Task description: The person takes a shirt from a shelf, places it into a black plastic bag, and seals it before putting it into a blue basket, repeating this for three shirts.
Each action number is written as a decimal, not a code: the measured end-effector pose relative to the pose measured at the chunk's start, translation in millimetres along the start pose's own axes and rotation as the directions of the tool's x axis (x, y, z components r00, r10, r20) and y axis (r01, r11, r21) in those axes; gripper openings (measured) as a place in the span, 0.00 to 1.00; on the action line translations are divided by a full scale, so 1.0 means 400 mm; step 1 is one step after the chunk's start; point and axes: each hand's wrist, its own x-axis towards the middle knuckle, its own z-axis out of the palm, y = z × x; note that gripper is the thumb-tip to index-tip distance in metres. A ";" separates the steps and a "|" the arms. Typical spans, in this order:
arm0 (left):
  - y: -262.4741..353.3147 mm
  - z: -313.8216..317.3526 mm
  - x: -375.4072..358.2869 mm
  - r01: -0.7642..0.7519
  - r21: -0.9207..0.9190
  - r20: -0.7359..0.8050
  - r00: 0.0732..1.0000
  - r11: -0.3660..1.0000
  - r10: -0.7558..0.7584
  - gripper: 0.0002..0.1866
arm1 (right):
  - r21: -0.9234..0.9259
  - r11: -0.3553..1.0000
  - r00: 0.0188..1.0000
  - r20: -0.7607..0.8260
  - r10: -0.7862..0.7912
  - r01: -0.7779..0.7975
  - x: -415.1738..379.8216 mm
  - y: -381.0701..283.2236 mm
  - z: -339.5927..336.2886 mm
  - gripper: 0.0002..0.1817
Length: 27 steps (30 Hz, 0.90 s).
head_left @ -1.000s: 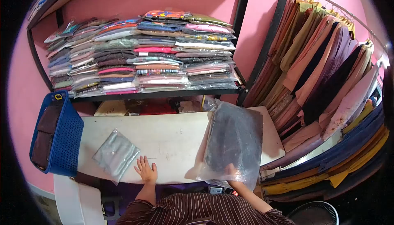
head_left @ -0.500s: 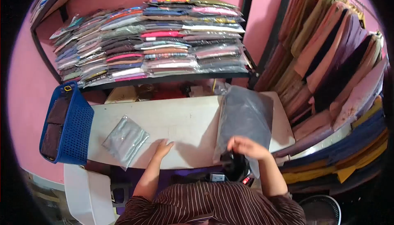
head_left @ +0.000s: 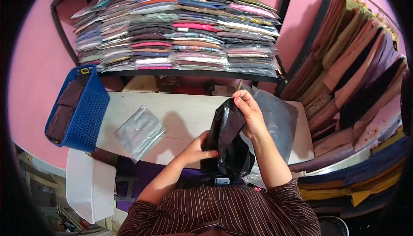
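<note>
A glossy black plastic bag (head_left: 236,160) is held up over the front edge of the table, in front of my body. My right hand (head_left: 251,114) pinches its upper rim between thumb and fingers. Lower down, my left hand (head_left: 198,149) grips the bag's left side, thumb in front and the other fingers partly hidden behind it. Something dark brown, perhaps cloth, shows at the bag's mouth. To the left lies a clear, silvery plastic packet (head_left: 140,133). A large grey plastic sheet or bag (head_left: 277,122) lies to the right, behind my right forearm.
A white table (head_left: 189,107) spans the front. On its left, a blue basket (head_left: 91,117) holds dark brown packets. Above it, a shelf carries stacks of bagged folded garments (head_left: 180,38). Hanging clothes (head_left: 348,72) fill the right side. A white plastic bin (head_left: 88,188) stands lower left.
The black bag has come up from the table's front edge with my right hand. My left hand has moved right, off the tabletop, and taken hold of the bag's side.
</note>
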 end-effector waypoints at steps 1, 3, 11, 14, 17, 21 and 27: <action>-0.013 -0.025 -0.007 -0.019 0.107 -0.135 0.990 0.994 0.034 0.32 | 0.002 1.000 1.000 0.015 0.005 -0.005 0.023 0.019 0.001 0.06; -0.084 -0.110 -0.038 -0.077 0.018 -0.233 0.969 0.997 0.079 0.23 | -0.136 0.986 0.995 0.052 -0.087 0.093 0.066 0.058 0.000 0.07; 0.045 -0.371 -0.224 0.026 0.240 -0.532 0.840 0.970 0.109 0.13 | -0.073 0.993 0.985 0.144 0.100 -0.090 0.188 0.242 0.053 0.10; 0.183 -0.466 -0.280 0.340 0.750 -0.571 0.767 0.567 0.294 0.15 | -0.379 0.923 0.972 0.234 0.034 0.059 0.249 0.436 0.060 0.12; 0.185 -0.528 -0.310 0.595 0.803 -0.450 0.561 0.039 0.695 0.19 | -0.792 0.404 0.878 0.473 -0.070 0.458 0.220 0.546 0.189 0.09; 0.011 -0.458 -0.369 0.571 0.815 -0.525 0.655 0.100 0.543 0.22 | -0.668 0.628 0.911 0.369 -0.187 0.399 0.218 0.907 0.158 0.12; -0.309 -0.558 -0.506 0.790 0.549 -0.830 0.553 0.273 0.070 0.39 | -0.704 0.709 0.991 0.116 0.065 0.036 0.211 1.089 0.179 0.22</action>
